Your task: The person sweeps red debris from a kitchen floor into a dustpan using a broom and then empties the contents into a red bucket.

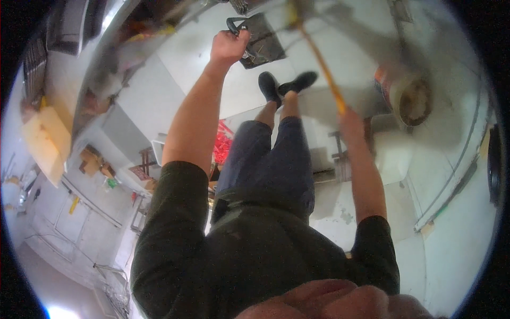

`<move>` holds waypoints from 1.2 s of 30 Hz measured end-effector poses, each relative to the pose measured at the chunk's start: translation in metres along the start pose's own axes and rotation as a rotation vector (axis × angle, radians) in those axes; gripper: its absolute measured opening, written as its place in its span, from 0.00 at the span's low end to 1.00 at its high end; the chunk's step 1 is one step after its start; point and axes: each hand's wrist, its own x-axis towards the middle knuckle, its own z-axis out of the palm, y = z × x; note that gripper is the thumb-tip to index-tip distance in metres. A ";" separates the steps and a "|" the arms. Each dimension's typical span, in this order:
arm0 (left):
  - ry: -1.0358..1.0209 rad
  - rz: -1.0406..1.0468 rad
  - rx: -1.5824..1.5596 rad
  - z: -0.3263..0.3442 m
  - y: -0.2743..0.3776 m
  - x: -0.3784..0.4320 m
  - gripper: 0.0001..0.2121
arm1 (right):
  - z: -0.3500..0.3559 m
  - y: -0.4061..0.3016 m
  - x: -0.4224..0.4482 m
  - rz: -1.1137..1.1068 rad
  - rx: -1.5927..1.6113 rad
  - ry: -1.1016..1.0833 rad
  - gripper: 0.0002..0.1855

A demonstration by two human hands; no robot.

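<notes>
My left hand [229, 47] is closed around the dark handle [235, 24] of a dustpan. Below that fist, the dark dustpan [263, 42] is near the pale floor, with some light debris in it. My right hand [352, 124], blurred, grips the end of a yellow-orange broom stick [324, 71]. The stick slants away up the picture to a blurred yellow broom head [294, 15], partly cut off by the top edge. My feet in dark shoes [269, 87] stand between the dustpan and the stick.
On the right is a round bucket-like container [414, 100] with a brown-stained round face. Red items [223, 142] are heaped beside my left leg. A yellowish board [48, 141] and blurred clutter line the left side. A dark wooden stool-like object [342, 155] is near my right forearm.
</notes>
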 end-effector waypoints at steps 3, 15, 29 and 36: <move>-0.080 -0.087 -0.049 0.003 -0.003 0.005 0.22 | -0.006 -0.018 -0.013 -0.057 0.044 -0.049 0.19; -0.049 -0.327 -0.122 -0.009 -0.004 -0.011 0.21 | -0.021 0.008 -0.034 0.156 0.008 -0.053 0.20; -0.156 -0.322 -0.044 -0.020 -0.005 -0.017 0.21 | -0.013 0.004 -0.033 0.123 0.058 0.005 0.20; -0.060 -0.198 -0.049 -0.016 0.000 -0.002 0.23 | 0.008 -0.050 -0.026 0.067 0.353 -0.207 0.23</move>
